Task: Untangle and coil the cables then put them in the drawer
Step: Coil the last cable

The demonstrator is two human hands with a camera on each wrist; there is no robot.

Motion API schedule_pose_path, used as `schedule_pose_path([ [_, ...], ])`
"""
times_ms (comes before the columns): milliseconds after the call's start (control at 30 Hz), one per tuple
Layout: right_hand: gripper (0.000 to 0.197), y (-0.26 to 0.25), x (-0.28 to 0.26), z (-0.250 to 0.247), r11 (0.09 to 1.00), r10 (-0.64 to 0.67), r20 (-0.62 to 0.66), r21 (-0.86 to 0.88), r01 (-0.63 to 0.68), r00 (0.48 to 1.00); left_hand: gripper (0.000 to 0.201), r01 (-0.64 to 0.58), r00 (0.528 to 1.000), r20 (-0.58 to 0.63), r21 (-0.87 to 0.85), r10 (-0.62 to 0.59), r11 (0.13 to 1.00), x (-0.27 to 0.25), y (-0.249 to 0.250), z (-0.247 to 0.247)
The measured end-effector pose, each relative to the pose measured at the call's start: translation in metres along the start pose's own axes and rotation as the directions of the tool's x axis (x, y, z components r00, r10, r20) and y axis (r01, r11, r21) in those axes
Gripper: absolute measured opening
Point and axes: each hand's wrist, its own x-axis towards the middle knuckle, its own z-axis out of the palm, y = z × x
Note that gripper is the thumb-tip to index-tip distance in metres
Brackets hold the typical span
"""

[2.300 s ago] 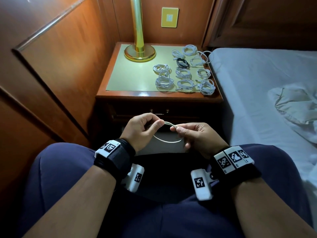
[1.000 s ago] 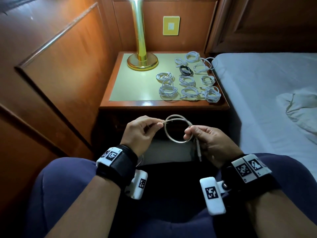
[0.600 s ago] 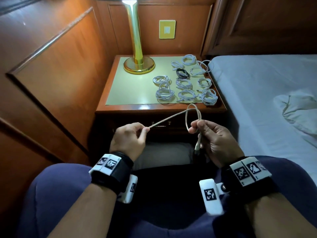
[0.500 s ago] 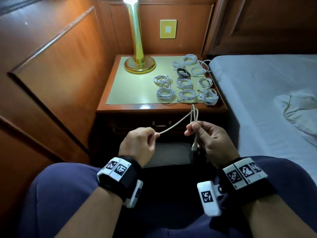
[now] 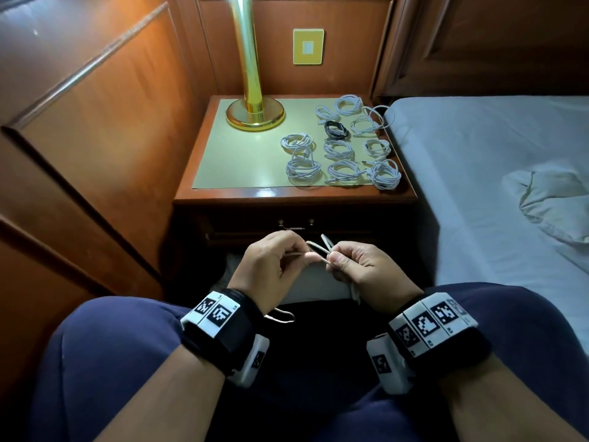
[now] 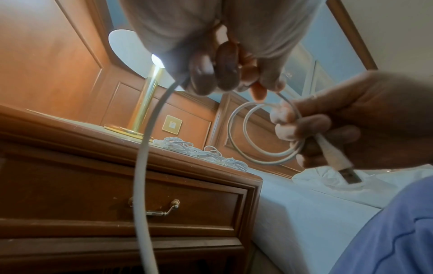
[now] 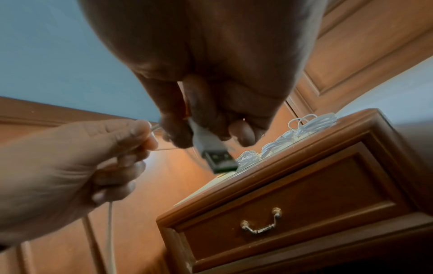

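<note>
1. Right hand (image 5: 366,269) fingers pinch small loops of the white cable (image 6: 262,133), its USB plug (image 7: 215,157) hanging below.
2. Left hand (image 5: 271,266) fingers pinch the cable's free run.
3. Closed drawer (image 7: 304,204) lies beyond.
4. Coiled cables (image 5: 344,148) sit by the nightstand's (image 5: 223,194) right edge; lamp (image 5: 255,113) at its back.

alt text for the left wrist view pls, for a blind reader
Right hand holds two small loops of white cable and its USB plug; left hand feeds it the loose cable. Behind: wooden nightstand, drawer closed.
</note>
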Motion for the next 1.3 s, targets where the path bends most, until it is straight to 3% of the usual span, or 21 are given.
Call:
schedule_pose_path([
  [100, 0.024, -0.007, 0.0, 0.002, 0.979, -0.003, 0.072, 0.205, -0.011, 0.997, 0.032, 0.032, 0.999, -0.02, -0.011, -0.032, 0.999, 0.002, -0.005, -0.001],
  [167, 0.022, -0.013, -0.002, 0.002, 0.933, -0.016, 0.127, 0.358, -0.03, 0.992, 0.038, 0.008, 0.999, 0.042, -0.053, -0.006, 0.999, 0.002, -0.006, 0.001],
  [233, 0.02, -0.016, -0.003, 0.001, 0.892, 0.0, 0.13, 0.448, -0.059, 0.991, 0.03, 0.058, 0.991, 0.13, -0.126, -0.042, 0.99, 0.003, -0.002, 0.002],
  [333, 0.023, -0.014, -0.003, 0.0, 0.873, 0.05, 0.098, 0.48, -0.091, 0.994, 0.027, 0.212, 0.961, 0.214, -0.155, -0.177, 0.965, 0.003, 0.005, 0.003],
  [500, 0.04, -0.013, -0.002, 0.007, 0.892, 0.089, 0.09, 0.437, -0.12, 0.992, 0.033, 0.317, 0.941, 0.18, -0.181, -0.286, 0.931, 0.004, 0.009, 0.007],
  [633, 0.034, -0.012, -0.001, 0.011, 0.883, 0.068, 0.034, 0.463, -0.076, 0.997, 0.022, 0.376, 0.925, 0.186, -0.306, -0.333, 0.874, 0.005, 0.007, 0.005],
  [700, 0.034, -0.012, 0.0, 0.007, 0.817, 0.122, -0.012, 0.569, -0.093, 0.992, 0.013, 0.4, 0.916, 0.205, -0.381, -0.345, 0.834, 0.006, 0.005, -0.001],
  [767, 0.035, -0.016, 0.002, -0.001, 0.703, 0.185, -0.054, 0.705, -0.094, 0.981, 0.012, 0.4, 0.916, 0.189, -0.35, -0.355, 0.847, 0.008, 0.002, -0.007],
  [900, 0.038, -0.012, 0.006, -0.026, 0.597, 0.292, -0.206, 0.802, -0.01, 0.934, 0.015, 0.428, 0.895, -0.004, -0.269, -0.446, 0.862, 0.013, -0.014, -0.027],
  [1000, 0.039, -0.006, 0.005, -0.031, 0.658, 0.309, -0.264, 0.753, -0.005, 0.913, 0.005, 0.439, 0.879, -0.174, -0.071, -0.445, 0.896, 0.015, -0.025, -0.039],
  [1100, 0.036, -0.009, 0.002, -0.019, 0.76, 0.229, -0.306, 0.65, 0.026, 0.924, 0.012, 0.444, 0.886, -0.227, 0.162, -0.404, 0.881, 0.011, -0.021, -0.032],
  [1167, 0.032, -0.013, 0.001, -0.01, 0.829, 0.12, -0.327, 0.553, 0.087, 0.937, 0.009, 0.374, 0.923, -0.186, 0.241, -0.336, 0.896, 0.007, -0.017, -0.02],
  [1233, 0.029, -0.013, 0.0, -0.003, 0.913, -0.007, -0.344, 0.381, 0.147, 0.939, 0.004, 0.237, 0.971, -0.066, 0.236, -0.228, 0.942, 0.002, -0.011, -0.007],
  [1300, 0.03, -0.01, -0.001, 0.0, 0.972, -0.118, -0.35, 0.151, 0.18, 0.929, 0.015, 0.137, 0.985, 0.079, 0.164, -0.152, 0.977, -0.002, -0.004, 0.003],
])
